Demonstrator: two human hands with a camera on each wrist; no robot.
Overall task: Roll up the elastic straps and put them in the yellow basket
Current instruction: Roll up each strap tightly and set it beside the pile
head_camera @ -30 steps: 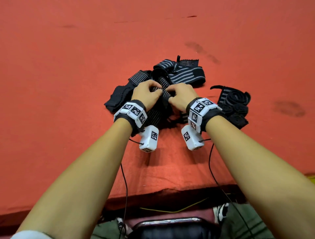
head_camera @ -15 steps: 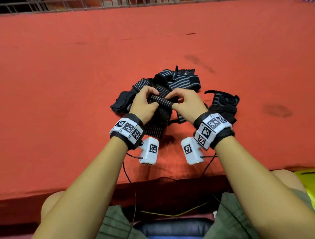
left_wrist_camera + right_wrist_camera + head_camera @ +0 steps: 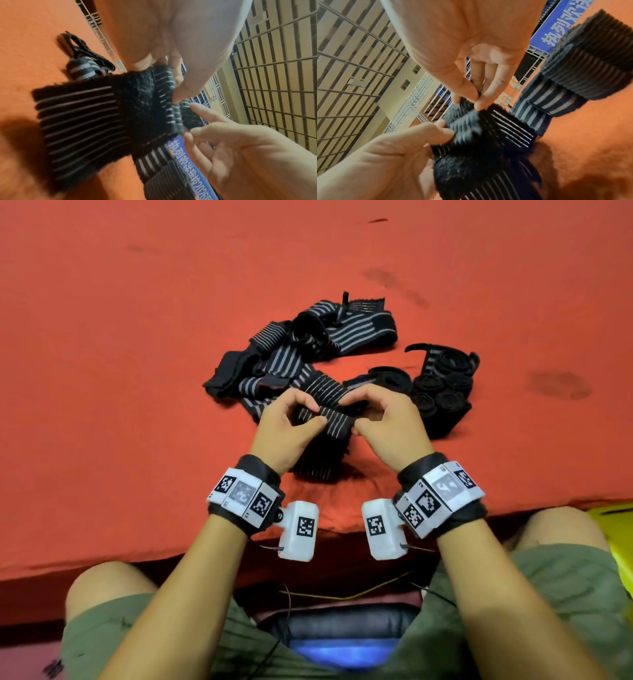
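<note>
A black elastic strap [image 3: 337,422] with thin pale stripes is held a little above the red cloth, near the table's front edge. My left hand [image 3: 317,414] pinches its left side between thumb and fingers. My right hand [image 3: 352,416] pinches its right side. The strap's end is folded over between the fingertips, and its tail hangs down onto the cloth. In the left wrist view the strap [image 3: 82,115] shows a fuzzy black patch. The right wrist view shows my right hand [image 3: 476,102] with thumb and forefinger pinching the strap [image 3: 488,169]. A corner of the yellow basket [image 3: 623,546] shows at the far right, below table level.
A loose pile of unrolled striped straps [image 3: 308,347] lies just beyond my hands. Several rolled straps [image 3: 442,392] sit in a cluster to the right of my right hand. The red cloth [image 3: 137,371] covers the table. My knees sit under its front edge.
Both hands have come back from the pile toward the front edge, lifting one strap out with them. The strap is now held between the two hands above the cloth.
</note>
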